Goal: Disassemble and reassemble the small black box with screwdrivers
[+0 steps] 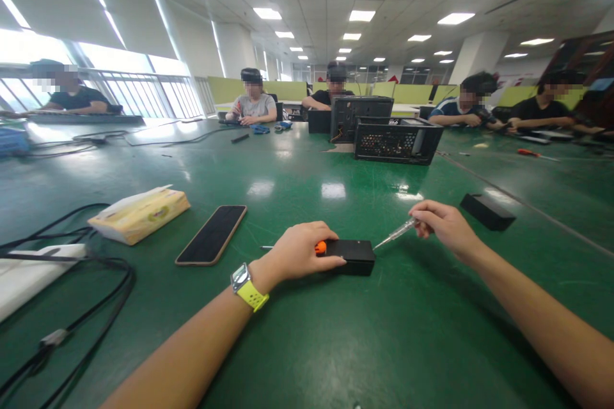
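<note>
My left hand (300,249), a watch on its wrist, grips the left end of a small black box (352,257) lying on the green table. Thumb and fingers lie along opposite sides of the box. At the same hand shows the orange handle end (320,247) of a screwdriver, and its thin shaft pokes out on the far side; I cannot tell if the hand holds it or covers it. In my right hand (444,227) a screwdriver with a clear handle (401,230) is pinched. It slants down leftward, its tip at or very near the box's right end.
Left are a phone (211,235), a tissue pack (141,214), a white power strip (43,275) and black cables. Another black box (488,211) lies right. Computer cases (398,140) stand farther back, with several people around the table and a red screwdriver (527,153).
</note>
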Motion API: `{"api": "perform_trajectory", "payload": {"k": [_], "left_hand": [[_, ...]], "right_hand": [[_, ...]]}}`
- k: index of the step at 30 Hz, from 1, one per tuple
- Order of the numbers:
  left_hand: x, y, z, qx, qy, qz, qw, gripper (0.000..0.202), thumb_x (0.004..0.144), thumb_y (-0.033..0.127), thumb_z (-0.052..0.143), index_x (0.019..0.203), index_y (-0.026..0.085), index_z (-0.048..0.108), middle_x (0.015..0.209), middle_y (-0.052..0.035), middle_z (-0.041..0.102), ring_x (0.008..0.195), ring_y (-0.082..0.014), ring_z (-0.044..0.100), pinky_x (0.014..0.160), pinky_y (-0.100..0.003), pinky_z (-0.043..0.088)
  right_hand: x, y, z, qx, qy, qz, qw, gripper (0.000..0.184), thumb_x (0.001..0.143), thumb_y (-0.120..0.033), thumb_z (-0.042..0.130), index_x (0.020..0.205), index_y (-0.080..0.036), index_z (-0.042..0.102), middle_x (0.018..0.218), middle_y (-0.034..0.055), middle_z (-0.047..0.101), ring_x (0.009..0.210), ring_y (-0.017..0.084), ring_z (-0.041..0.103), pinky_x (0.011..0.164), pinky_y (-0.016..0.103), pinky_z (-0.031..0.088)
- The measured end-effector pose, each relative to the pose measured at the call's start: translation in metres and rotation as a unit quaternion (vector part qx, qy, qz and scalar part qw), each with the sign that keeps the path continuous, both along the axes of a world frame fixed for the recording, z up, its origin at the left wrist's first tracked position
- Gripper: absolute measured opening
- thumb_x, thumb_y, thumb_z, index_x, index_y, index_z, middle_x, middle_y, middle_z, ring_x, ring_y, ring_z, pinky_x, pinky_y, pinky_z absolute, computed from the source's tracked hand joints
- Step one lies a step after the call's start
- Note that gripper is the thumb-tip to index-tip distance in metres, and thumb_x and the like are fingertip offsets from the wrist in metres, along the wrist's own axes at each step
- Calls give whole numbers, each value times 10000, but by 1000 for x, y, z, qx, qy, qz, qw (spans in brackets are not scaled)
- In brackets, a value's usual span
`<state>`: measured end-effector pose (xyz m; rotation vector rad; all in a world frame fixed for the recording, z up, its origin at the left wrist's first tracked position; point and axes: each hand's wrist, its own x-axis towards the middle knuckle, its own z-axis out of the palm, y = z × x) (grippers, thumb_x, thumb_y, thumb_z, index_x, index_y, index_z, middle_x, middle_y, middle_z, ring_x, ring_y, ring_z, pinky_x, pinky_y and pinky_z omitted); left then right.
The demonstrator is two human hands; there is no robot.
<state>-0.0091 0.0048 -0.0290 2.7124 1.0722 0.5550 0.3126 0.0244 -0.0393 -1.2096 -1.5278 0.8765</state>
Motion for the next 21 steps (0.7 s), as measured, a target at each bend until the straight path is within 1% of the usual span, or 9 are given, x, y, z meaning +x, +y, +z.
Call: {"api": "perform_trajectory", "payload": {"k": [3,6,9,12,14,17,19,21], "left_hand": [[0,0,0,1,1,-1,1000,437,825,549,582,1020,165,655,979,-72,660,877,-206,620,786,-310,493],[-1,0,0,2,0,-2,1000,430,828,541,584,1023,164,653,983,-71,659,879,-204,619,787,-308,491],[-1,0,-1,2,0,1,1000,433,825,545,586,1021,165,655,984,-71,659,884,-207,618,788,-312,491],[-1,0,-1,-1,0,-1,1000,430,824,543,588,1012,161,654,971,-68,662,875,-205,619,783,-313,492],[0,0,-1,-3,-2,-2,1000,424,826,540,587,1009,163,653,973,-67,665,871,-203,621,782,-311,492],[0,0,-1,-3,-5,0,1000,421,825,538,589,1013,166,653,976,-67,668,874,-204,622,786,-309,491],[1,0,-1,-6,-5,2,1000,425,824,538,590,1018,165,653,977,-67,669,876,-205,623,790,-310,491],[1,0,0,-9,-4,3,1000,431,821,540,592,1021,163,654,976,-69,669,875,-205,625,792,-311,490]], "right_hand": [[-5,-1,-2,-54,-14,6,998,238,740,-392,642,752,-155,627,528,-22,559,447,109,526,432,223,394],[-12,-3,-5,-89,-31,37,995,234,756,-389,625,755,-156,612,572,-21,577,460,104,540,441,218,387],[-18,-6,-8,-100,-54,76,991,237,775,-394,626,746,-160,594,615,-20,589,470,100,544,451,222,383],[-22,-10,-9,-104,-77,119,984,261,797,-415,621,742,-162,583,606,-33,566,467,95,526,470,229,390],[-25,-13,-9,-119,-97,155,976,282,814,-432,609,750,-160,577,593,-39,547,467,92,511,475,229,387],[-28,-16,-9,-142,-129,211,958,320,839,-469,578,774,-156,576,568,-45,516,445,82,465,451,219,341],[-30,-18,-8,-135,-144,227,954,344,850,-489,560,775,-154,579,537,-55,481,426,74,413,434,215,298],[-30,-19,-8,-119,-150,225,955,349,856,-490,555,773,-151,583,519,-61,455,427,71,375,434,214,277]]}}
